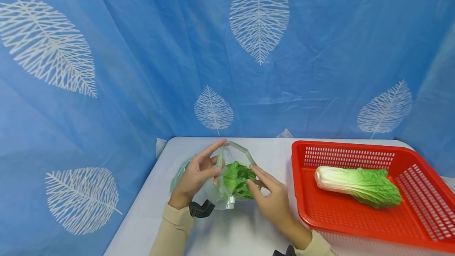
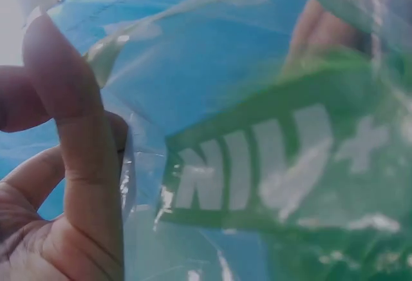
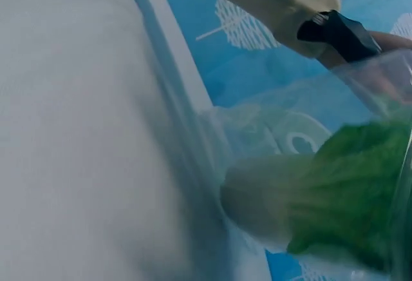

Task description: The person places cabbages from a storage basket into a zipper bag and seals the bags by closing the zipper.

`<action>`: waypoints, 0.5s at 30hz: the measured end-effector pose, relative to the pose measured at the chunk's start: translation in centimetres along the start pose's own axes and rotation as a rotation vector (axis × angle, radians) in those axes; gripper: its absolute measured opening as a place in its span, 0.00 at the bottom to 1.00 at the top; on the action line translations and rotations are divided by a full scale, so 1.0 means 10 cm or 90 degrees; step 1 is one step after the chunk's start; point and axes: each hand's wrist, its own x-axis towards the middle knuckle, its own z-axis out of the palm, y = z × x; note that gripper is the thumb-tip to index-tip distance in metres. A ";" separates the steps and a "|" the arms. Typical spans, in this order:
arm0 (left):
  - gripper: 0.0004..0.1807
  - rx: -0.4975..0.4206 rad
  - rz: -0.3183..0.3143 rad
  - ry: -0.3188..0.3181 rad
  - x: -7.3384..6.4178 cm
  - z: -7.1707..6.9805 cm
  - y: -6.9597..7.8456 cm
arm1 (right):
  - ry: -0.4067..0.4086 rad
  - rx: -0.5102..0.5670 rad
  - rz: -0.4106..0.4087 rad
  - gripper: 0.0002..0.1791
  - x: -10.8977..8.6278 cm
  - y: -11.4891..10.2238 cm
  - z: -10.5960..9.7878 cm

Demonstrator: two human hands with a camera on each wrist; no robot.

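Head view: left hand [image 1: 194, 172] pinches plastic bag's rim [image 1: 238, 146], half-open right hand [image 1: 273, 193] touches it; narrow desk [image 1: 283, 166] gap, then red basket [image 1: 297, 185].

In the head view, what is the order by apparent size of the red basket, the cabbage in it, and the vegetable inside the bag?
1. Red basket
2. Cabbage
3. Bagged vegetable, judging only its visible part
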 end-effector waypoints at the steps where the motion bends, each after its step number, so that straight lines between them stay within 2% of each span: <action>1: 0.39 -0.010 0.005 0.009 -0.01 -0.01 0.02 | 0.032 -0.005 -0.019 0.27 0.02 -0.01 -0.02; 4: 0.39 -0.036 0.021 0.031 -0.03 -0.03 0.08 | 0.103 -0.022 -0.033 0.25 0.06 -0.06 -0.05; 6: 0.39 -0.046 0.028 0.040 -0.05 -0.04 0.11 | 0.112 -0.019 0.010 0.23 0.06 -0.11 -0.04; 8: 0.39 -0.048 0.031 0.043 -0.06 -0.05 0.12 | 0.093 0.006 0.067 0.21 0.03 -0.11 -0.03; 11: 0.39 -0.048 0.031 0.046 -0.07 -0.06 0.13 | 0.038 0.081 0.164 0.21 -0.06 -0.07 0.01; 13: 0.39 -0.048 0.033 0.044 -0.07 -0.07 0.13 | 0.008 0.120 0.201 0.22 -0.11 -0.01 0.03; 15: 0.39 -0.047 0.038 0.040 -0.06 -0.08 0.12 | -0.011 0.148 0.212 0.23 -0.13 0.01 0.04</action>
